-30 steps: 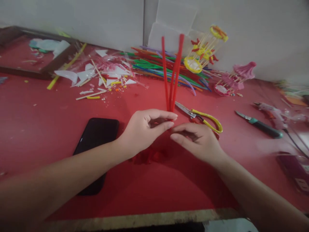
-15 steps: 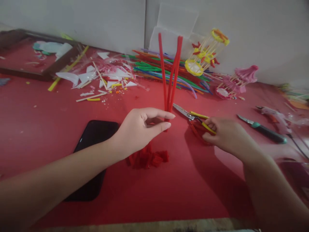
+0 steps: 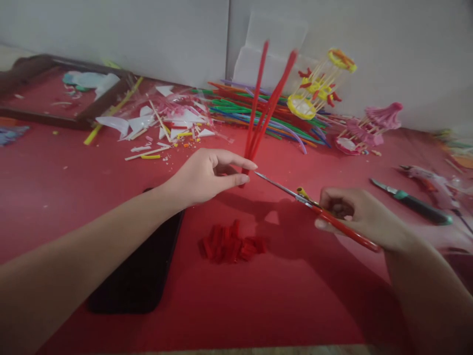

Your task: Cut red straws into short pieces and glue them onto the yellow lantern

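Between thumb and fingertips, my left hand [image 3: 207,175] pinches a few long red pipe cleaners [image 3: 266,111] near their lower ends; they stick up and fan apart, leaning right. My right hand [image 3: 358,212] grips a pair of scissors [image 3: 303,198] with red and yellow handles. The blades point left, their tips close to my left fingertips; whether they are parted is unclear. Below my hands, a small heap of short red cut pieces [image 3: 232,242] lies on the red tabletop [image 3: 266,301].
A black phone [image 3: 136,271] lies under my left forearm. Behind are coloured pipe cleaners [image 3: 229,111], white scraps [image 3: 185,118] and a dark frame [image 3: 83,118]. A yellow carousel-like model [image 3: 318,88], a pink one [image 3: 373,125], a knife [image 3: 414,202] and a glue gun [image 3: 432,182] are right.
The scissors have lifted off the table and turned, their tips now near my left fingertips. My left hand has moved slightly up and left, and the pipe cleaners lean further right.
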A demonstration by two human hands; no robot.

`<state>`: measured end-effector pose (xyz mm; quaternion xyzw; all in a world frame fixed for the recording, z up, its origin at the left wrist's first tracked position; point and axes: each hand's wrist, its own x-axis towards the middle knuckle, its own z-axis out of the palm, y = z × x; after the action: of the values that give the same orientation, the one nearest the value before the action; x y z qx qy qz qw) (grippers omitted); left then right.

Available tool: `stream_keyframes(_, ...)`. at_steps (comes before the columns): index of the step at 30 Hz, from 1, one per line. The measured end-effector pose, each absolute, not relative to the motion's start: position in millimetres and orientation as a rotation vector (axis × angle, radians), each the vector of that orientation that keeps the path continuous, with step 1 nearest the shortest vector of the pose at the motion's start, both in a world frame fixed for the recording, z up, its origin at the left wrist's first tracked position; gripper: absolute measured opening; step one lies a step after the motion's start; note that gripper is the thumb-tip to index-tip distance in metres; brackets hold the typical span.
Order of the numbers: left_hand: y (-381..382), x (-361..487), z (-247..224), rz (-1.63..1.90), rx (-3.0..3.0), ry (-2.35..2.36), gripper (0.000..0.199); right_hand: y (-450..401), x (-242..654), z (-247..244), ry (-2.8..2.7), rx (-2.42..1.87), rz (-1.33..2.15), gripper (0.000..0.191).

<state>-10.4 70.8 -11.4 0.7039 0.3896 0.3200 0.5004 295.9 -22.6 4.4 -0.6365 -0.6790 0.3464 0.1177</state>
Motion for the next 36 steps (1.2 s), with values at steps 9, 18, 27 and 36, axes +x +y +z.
stream_keyframes(9, 65.8, -10.6, -8.0, 0.734, 1.764, 0.845, 0.026, -23.7, 296.2, 8.0, -1.974, -1.914, 1.156, 0.053)
stream_keyframes(18, 65.6, -9.8, -6.5, 0.657, 1.744, 0.788, 0.026, -24.6, 294.1, 9.8, -1.945, -1.874, 1.192, 0.052)
stream_keyframes(27, 65.5, -10.3, -4.7, 0.697, 1.741, 0.830, 0.025, -22.7, 296.1, 10.8, -1.914, -1.884, 1.197, 0.054)
stream_keyframes(36, 63.5, -8.9, -1.3, 0.658, 1.742, 0.787, 0.023, -23.7, 296.5, 5.8, -1.929, -1.889, 1.241, 0.051)
